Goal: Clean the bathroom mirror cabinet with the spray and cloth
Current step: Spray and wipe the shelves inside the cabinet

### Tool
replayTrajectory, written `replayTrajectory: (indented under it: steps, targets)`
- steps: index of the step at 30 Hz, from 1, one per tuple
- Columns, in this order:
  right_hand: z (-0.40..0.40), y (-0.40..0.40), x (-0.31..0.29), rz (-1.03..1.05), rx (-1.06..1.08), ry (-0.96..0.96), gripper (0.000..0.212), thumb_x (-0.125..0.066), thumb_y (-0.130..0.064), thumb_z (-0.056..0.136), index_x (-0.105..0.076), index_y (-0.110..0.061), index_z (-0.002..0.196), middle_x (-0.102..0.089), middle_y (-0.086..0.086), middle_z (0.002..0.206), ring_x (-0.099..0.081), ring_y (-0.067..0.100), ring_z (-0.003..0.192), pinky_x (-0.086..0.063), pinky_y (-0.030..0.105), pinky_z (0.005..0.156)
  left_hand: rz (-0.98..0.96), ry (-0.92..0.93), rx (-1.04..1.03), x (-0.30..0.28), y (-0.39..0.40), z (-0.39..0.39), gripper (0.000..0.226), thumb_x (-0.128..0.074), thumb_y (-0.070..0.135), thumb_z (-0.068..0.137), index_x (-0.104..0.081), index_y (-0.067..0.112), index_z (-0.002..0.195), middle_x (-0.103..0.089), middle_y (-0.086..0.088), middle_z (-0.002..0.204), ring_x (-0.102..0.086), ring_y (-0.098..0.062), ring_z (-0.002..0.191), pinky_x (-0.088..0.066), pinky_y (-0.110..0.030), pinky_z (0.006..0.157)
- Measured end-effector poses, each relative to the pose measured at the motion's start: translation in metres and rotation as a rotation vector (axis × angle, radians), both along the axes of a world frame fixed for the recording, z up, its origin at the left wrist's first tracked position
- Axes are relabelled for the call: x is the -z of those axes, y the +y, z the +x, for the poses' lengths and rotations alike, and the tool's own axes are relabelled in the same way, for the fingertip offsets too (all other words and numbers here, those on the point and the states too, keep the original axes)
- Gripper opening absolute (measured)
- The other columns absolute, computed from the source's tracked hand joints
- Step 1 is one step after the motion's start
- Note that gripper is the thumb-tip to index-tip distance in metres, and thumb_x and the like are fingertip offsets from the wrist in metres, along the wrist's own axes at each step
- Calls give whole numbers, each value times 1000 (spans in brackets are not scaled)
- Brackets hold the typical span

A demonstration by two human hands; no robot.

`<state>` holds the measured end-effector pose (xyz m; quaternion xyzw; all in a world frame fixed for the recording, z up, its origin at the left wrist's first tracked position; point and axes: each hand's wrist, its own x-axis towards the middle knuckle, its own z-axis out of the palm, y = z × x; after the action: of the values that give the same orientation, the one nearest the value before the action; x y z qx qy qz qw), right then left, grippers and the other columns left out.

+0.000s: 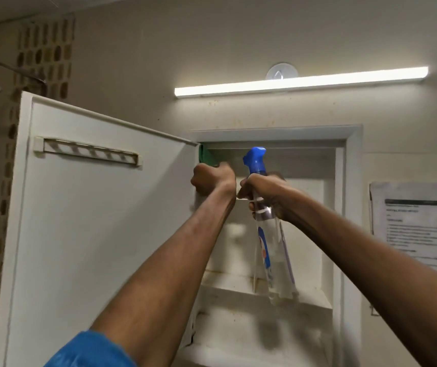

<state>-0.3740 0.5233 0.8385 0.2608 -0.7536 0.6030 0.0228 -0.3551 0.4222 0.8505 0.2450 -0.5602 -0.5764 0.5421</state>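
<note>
The left hand (pixel 210 178) is curled into a fist with a green cloth (pixel 206 158) bunched in its grip, only a strip of the cloth showing above the knuckles, pressed into the upper corner of the cabinet (pixel 342 207) on its hinge side, just where the open door (pixel 101 207) meets the frame. Just beside it, toward the cabinet's middle, the right hand (pixel 265 194) has its grip wrapped round the neck of the spray bottle (pixel 270 245), fingers closed below the blue trigger head (pixel 255 158); whether a finger rests on the trigger cannot be told. The clear bottle hangs down from that grip in front of the cabinet's inner shelves (pixel 238 287), its base level with the divided shelf, its nozzle turned toward the cloth hand. The step in hand looks like wiping the inside top corner of the cabinet, with the spray held ready rather than aimed at a fresh patch. The next move likely calls for drawing the cloth along under the cabinet's top edge, away from the door, or for lifting the bottle clear so the shelves below can be wetted and wiped; stains on the lower shelves suggest much is left. Above the cabinet a strip light (pixel 299 82) glows on the wall.
</note>
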Motion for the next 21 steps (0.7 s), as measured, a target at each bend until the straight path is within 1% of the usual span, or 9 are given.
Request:
replayTrajectory:
  steps: [3,5,7,9,11,13,17,19,21]
  targets:
    - [-7,-4,-8,30,-21,-19,18,-67,-6,72,-58,-10,88,-63,9,81,-57,17,55,-54,36,65,183,101,94,-6,2,0,24,-58,23,79,-64,2,89,-68,-14,93,-65,-29,75,-44,-24,55]
    - [-8,-4,-11,54,-35,-37,20,-66,-4,72,-57,-8,89,-61,5,64,-56,16,46,-53,32,58,241,131,136,-4,3,3,18,-58,24,78,-57,6,77,-63,-9,80,-59,-24,61,-44,-23,47]
    - [-7,-2,-15,83,-34,-40,21,-66,-1,70,-58,-6,89,-56,2,49,-54,16,40,-51,27,49,289,130,187,-2,-4,5,18,-58,24,76,-58,6,76,-65,-9,81,-66,-27,66,-57,-30,58]
    - [-4,1,-20,140,-15,-35,19,-67,-1,67,-59,-6,83,-56,4,47,-53,18,40,-50,28,49,295,122,226,3,-13,5,20,-61,22,74,-61,3,81,-68,-13,87,-69,-30,75,-60,-38,69]
    - [0,7,-30,203,-5,-47,14,-68,-2,66,-58,-6,75,-56,6,50,-53,19,43,-49,29,50,267,110,271,7,-20,4,19,-64,17,73,-62,-1,79,-66,-14,82,-69,-32,72,-60,-41,68]
    - [5,11,-41,234,-34,-69,13,-66,-3,71,-55,-8,68,-53,5,49,-51,17,40,-46,26,46,255,103,339,8,-25,4,13,-64,9,74,-57,-1,71,-65,-16,74,-69,-31,60,-60,-42,59]
    - [6,6,-50,226,10,44,13,-67,-1,69,-60,-5,80,-56,4,53,-54,17,45,-51,29,50,300,179,478,-2,-26,7,13,-55,-4,76,-46,1,70,-64,-21,91,-67,-36,70,-60,-45,63]
    - [2,-2,-44,252,84,112,19,-69,-3,69,-63,-3,87,-60,5,60,-57,17,49,-53,31,54,271,179,473,-7,-22,9,6,-55,0,77,-49,-1,76,-63,-18,94,-64,-31,71,-60,-41,68]
    - [-2,-10,-37,285,141,129,20,-68,-3,71,-62,-2,90,-60,7,62,-57,17,48,-53,29,52,200,120,414,-8,-20,5,18,-56,11,78,-59,0,93,-66,-15,99,-64,-28,76,-59,-38,74]
